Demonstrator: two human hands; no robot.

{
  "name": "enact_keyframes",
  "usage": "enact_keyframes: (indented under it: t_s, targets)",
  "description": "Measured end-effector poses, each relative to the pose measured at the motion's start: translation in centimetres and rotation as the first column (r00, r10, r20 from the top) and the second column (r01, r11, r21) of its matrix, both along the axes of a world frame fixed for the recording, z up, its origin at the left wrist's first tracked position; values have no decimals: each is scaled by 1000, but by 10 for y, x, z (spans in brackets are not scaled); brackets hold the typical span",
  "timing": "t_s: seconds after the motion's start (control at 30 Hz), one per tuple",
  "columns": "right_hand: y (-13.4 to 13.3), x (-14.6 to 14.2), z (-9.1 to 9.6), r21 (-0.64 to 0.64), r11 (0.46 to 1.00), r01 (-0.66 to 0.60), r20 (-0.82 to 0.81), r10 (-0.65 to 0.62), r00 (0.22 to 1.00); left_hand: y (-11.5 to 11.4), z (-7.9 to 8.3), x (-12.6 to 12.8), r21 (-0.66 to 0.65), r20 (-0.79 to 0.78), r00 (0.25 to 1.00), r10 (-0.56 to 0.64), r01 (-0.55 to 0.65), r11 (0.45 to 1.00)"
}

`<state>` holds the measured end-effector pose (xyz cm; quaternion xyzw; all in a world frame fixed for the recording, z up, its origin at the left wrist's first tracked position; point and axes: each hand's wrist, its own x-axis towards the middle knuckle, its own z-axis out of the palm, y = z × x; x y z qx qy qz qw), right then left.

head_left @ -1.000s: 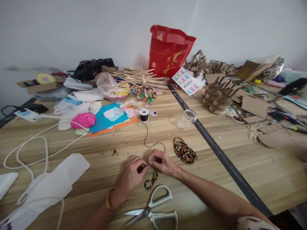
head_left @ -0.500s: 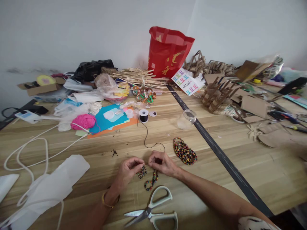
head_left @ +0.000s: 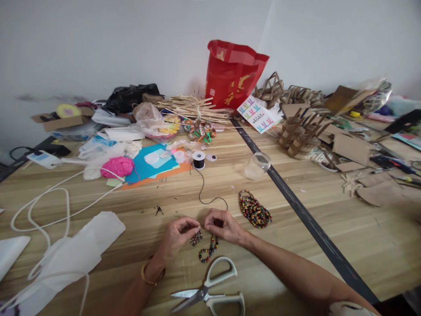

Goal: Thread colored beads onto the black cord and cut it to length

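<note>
Here, over the pale wooden worktop point(head_left: 302, 245), the bare left hand point(head_left: 200, 227) is pinching thumb and forefinger together, and whatever is sitting between the tips is too small for me to tell. A cluster of small dark round beads point(head_left: 196, 238) is showing just beside them. Opposite, nearly touching, the bare right hand point(head_left: 205, 225) is pressing its fingertips closed too; I can't make out what they're gripping. A short string of multicoloured round beads point(head_left: 208, 251) is curling out below it, and a thin black cord point(head_left: 207, 202) is running from a white-ended spool point(head_left: 198, 161) towards its knuckles. White-handled scissors point(head_left: 205, 293) are lying open nearby.
</note>
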<state>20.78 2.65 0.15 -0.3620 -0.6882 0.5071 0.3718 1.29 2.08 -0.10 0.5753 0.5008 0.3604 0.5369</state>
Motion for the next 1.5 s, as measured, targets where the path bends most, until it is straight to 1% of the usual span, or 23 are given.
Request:
enact_keyframes:
  t_s: [0.23,0.37,0.6,0.73,1.0,1.17,1.33,1.5]
  targets:
    - [0,0,0,0,1000,-12,7,12,1000,0,2,1,20,0,1000,-11,11,1000]
    - [-1,0,3,1,1000,-13,23,13,1000,0,5,1,36,-33,999,-40,41,998]
    - [-1,0,5,33,999,-26,78,24,997,0,4,1,44,-45,998,-51,53,998]
    - [-1,-1,4,40,999,-23,91,20,996,-1,3,2,42,-48,998,-44,46,998]
    - [-1,-2,2,89,996,-24,111,14,994,-1,7,2,45,-71,995,-64,68,997]
    - [-1,-2,3,100,995,-31,110,19,994,-1,6,2,46,-72,995,-71,74,996]
    - [-1,-2,-1,87,996,-32,109,22,994,0,3,2,47,-70,995,-77,81,996]
    - [-1,-1,-2,77,997,-32,102,24,994,0,4,3,43,-75,994,-84,88,995]
